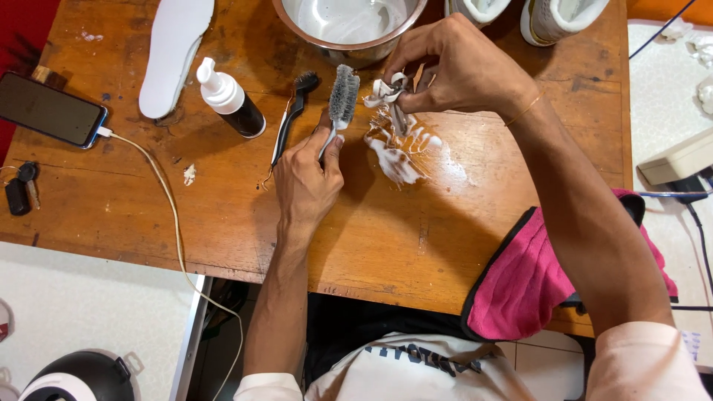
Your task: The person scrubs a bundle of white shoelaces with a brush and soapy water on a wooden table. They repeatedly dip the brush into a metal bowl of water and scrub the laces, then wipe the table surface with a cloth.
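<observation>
1. Wooden desk (416,245), brown and scuffed, carries everything; a wet patch of white foam (397,160) lies near its far edge, just in front of the steel bowl (349,50).
2. Left hand (308,186) is clenched around the handle of a grey-bristled cleaning brush (343,95), bristle head pointing toward the far edge, beside the foam. The brush looks light and stiff; its handle is the dry, sure place to hold it, and the bristles would likely flex under pressure.
3. Right hand (464,70) pinches a soapy white shoelace (382,90) between thumb and fingertips, just above the foam and close to the bowl's rim. The lace looks soft, limp and very light; wet with suds, it is probably slippery, so a firm pinch near the worked section seems safest. Exactly how much of it is bunched under the fingers is hidden.
4. Left of the brush lie a slim black brush (291,119) and a pump bottle (226,100) with a white top, tipped on its side.
5. A white insole (174,52) lies toward the far left corner; a phone (48,110) on a cable and keys (18,189) sit at the left edge.
6. Two white shoes (553,16) stand at the far right edge; a pink cloth (520,282) hangs over the near edge.
</observation>
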